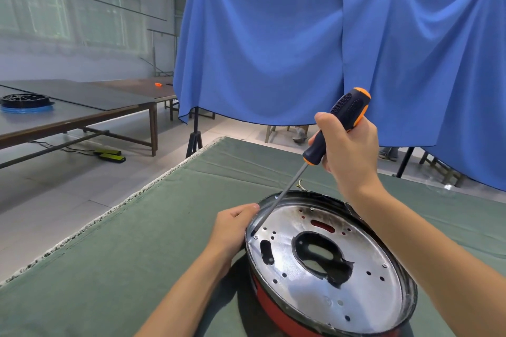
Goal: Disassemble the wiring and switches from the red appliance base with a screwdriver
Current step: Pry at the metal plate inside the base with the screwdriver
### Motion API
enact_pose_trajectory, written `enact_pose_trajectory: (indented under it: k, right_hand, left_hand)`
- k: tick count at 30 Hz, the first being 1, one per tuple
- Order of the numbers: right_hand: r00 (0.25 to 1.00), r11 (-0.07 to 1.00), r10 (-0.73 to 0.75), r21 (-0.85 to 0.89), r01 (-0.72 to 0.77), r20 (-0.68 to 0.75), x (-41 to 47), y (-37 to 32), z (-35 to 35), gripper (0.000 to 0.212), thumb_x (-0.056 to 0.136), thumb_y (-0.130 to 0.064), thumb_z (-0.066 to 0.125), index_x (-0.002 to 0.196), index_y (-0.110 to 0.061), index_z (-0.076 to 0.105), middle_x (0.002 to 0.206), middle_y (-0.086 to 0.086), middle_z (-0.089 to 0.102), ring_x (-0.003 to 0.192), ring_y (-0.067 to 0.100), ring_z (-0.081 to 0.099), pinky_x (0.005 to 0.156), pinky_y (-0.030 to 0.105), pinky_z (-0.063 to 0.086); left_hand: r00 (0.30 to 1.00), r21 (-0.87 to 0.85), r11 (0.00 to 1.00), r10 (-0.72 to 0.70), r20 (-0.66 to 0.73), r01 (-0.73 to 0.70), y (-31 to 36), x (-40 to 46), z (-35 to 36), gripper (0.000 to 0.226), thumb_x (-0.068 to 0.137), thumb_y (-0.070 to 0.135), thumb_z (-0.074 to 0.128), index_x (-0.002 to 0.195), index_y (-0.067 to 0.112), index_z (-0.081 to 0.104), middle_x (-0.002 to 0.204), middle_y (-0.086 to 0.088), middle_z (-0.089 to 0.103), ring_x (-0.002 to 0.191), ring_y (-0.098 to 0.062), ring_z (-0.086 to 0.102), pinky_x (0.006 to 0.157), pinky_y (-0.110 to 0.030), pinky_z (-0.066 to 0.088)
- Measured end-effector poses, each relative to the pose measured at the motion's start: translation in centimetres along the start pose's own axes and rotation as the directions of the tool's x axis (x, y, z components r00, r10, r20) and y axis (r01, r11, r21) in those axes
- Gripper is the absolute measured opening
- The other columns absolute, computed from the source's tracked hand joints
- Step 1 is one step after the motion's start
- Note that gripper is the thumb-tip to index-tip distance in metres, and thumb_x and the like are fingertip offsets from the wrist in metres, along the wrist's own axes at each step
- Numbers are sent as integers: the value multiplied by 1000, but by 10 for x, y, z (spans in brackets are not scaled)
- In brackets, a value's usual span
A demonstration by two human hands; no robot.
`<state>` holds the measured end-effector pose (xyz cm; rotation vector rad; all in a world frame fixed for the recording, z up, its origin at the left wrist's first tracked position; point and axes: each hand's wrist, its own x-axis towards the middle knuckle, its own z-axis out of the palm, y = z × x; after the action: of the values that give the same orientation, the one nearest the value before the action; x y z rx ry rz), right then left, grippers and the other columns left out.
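Note:
The red appliance base (276, 309) stands tilted on the green cloth, its shiny metal plate (367, 290) with a large central hole facing me. My left hand (232, 230) grips its left rim. My right hand (349, 150) holds a black and orange screwdriver (339, 123) by the handle. The shaft slants down to the left, and its tip rests at a screw on the plate's left edge (254, 234). A bit of wire (301, 186) pokes up behind the base.
A green cloth (137, 254) covers the worktable; its frayed left edge drops to the tiled floor. Blue drapes (273, 44) hang behind. To the left, a long table (82, 117) carries a black round part (26, 100).

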<state>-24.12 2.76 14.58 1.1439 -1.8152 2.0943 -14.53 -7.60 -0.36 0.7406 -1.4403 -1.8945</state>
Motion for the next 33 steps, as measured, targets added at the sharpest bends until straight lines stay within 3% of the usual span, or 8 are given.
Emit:
enact_pose_trajectory:
  k: [3, 14, 21, 27, 31, 33]
  right_hand:
    - [999, 998, -38, -51, 39, 22, 0, -2, 1, 26, 78, -22, 58, 55, -27, 47, 48, -2, 58, 50, 18, 57, 42, 20, 39]
    - [999, 995, -28, -96, 29, 16, 0, 2, 4, 27, 83, -13, 60, 61, -17, 47, 50, -2, 59, 46, 13, 51, 40, 17, 38]
    - [966, 990, 69, -135, -36, 250, 12, -12, 14, 24, 82, -12, 62, 65, -11, 46, 55, 5, 62, 31, 11, 41, 34, 17, 30]
    - [823, 952, 261, -276, -133, 505, 30, -28, 20, 10, 80, -15, 63, 78, -9, 56, 64, 1, 71, 37, 13, 48, 37, 19, 37]
    - [786, 928, 320, -340, -149, 529, 34, -30, 24, 6, 77, -15, 59, 75, -11, 56, 67, 1, 73, 40, 14, 47, 41, 19, 37]
    - [805, 929, 325, -327, -173, 496, 33, -29, 26, 9, 77, -17, 59, 73, -14, 52, 67, 2, 72, 41, 15, 46, 42, 19, 36]
  left_hand:
    - [1000, -13, 1000, -11, 3, 11, 1, -1, 0, 21, 88, 18, 62, 80, 4, 74, 68, -7, 66, 59, -13, 57, 53, -19, 47]
    - [1000, -16, 1000, -8, 3, 8, 3, -5, -1, 24, 90, 20, 61, 71, 13, 76, 74, -7, 72, 59, -11, 62, 53, -17, 50]
    - [1000, -9, 1000, -16, 11, 16, 0, -4, -1, 25, 91, 22, 60, 78, 6, 75, 73, -8, 70, 64, -15, 61, 58, -22, 51]
    - [999, 81, 997, -4, 33, 1, 6, 0, 1, 29, 90, 18, 60, 87, -9, 69, 77, -15, 66, 67, -20, 59, 64, -28, 48]
    - [993, 154, 988, -7, 114, -10, 14, 6, 3, 32, 92, 17, 57, 81, -13, 63, 73, -13, 58, 64, -19, 50, 60, -26, 41]
    - [991, 162, 987, -20, 133, -2, 15, 8, 6, 24, 89, 17, 60, 73, 0, 61, 70, -13, 49, 62, -19, 43, 55, -25, 37]
